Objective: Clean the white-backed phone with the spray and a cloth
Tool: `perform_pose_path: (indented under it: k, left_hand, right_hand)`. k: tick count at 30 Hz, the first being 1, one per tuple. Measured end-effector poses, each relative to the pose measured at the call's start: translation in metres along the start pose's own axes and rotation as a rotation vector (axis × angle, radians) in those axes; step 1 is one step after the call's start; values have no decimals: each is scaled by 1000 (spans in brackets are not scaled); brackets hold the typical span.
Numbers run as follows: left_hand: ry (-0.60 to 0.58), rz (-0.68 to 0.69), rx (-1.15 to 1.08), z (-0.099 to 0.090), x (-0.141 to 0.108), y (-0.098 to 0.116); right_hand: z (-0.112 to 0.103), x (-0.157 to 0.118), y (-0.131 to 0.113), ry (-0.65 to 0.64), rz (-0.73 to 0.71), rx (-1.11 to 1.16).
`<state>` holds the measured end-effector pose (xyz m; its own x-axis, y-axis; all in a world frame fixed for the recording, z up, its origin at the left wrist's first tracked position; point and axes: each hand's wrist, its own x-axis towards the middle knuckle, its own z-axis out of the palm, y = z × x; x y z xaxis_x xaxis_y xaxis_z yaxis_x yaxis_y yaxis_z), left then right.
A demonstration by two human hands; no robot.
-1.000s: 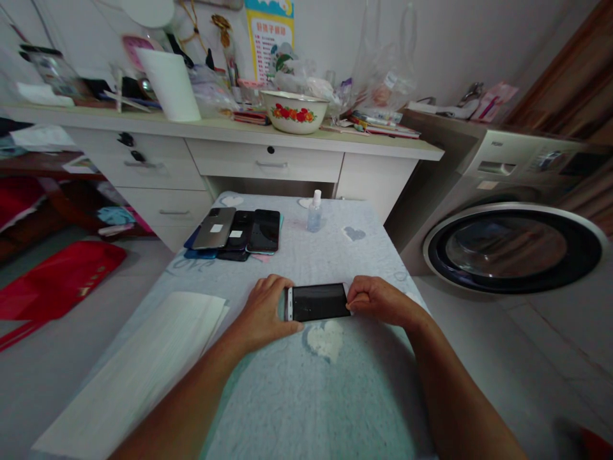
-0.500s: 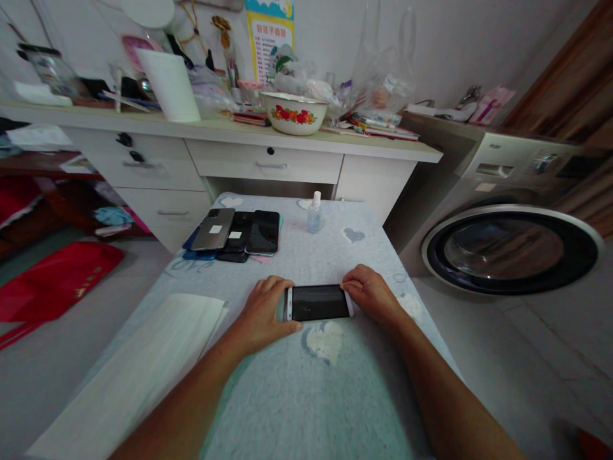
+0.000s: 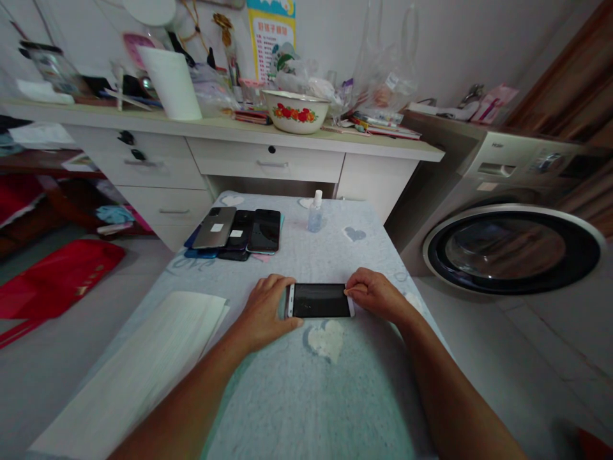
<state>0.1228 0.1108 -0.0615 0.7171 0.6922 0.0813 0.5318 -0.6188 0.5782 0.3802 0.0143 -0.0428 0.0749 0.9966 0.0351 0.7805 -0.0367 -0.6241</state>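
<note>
Both forearms reach in from the bottom of the view, converging on a white-framed smartphone [image 3: 320,300] that lies screen up and crosswise on the cloth-covered surface [image 3: 287,396]. The left hand [image 3: 269,310] grasps the phone's left end, spread in a C with the fingers at the far edge and the thumb by the near one. The right hand [image 3: 373,292] is clenched, thumb and index finger pinched together at the far right corner; whether they hold anything thin is impossible to tell. Its curled fingers hide part of that corner, and both forearms are cut off below. Farther back lie overlapping phones [image 3: 213,228], with a clear bottle [image 3: 315,214] upright to their right. Folded white paper [image 3: 138,370] lies beside the left forearm, which partly covers it.
</note>
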Motion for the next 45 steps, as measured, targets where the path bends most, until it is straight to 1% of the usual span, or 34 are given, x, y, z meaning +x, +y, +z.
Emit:
perform_pose_path:
  k: [2,6,9,12,18,22,25,31,39,43,45]
  left_hand:
    - [6,-4,1,1,0,0]
    - [21,-10,4,3,2,-1]
    - [29,-12,16,4,2,-3]
    - [36,-9,16,4,2,-3]
    - [0,-39,23,3,2,-3]
    - [35,-11,46,3,3,-4]
    - [0,-19,27,2,2,-4]
    - [0,-6,38,2,2,-4]
    - [3,-24,31,1,3,-2]
    - [13,-22,24,1,2,-2]
    - [11,-29,20,1,2,-2]
  right_hand:
    - [1,0,1,0,-5,9]
    - [6,4,6,47,-1,46]
    - [7,8,7,63,-5,-10]
    - [5,11,6,49,-12,-55]
    - [6,8,5,36,48,91]
    - [9,6,10,22,91,187]
    - [10,5,12,16,85,196]
    - [9,5,13,39,61,172]
    - [9,5,12,40,52,155]
    - [6,3,8,9,63,162]
    - [3,1,5,-38,74,175]
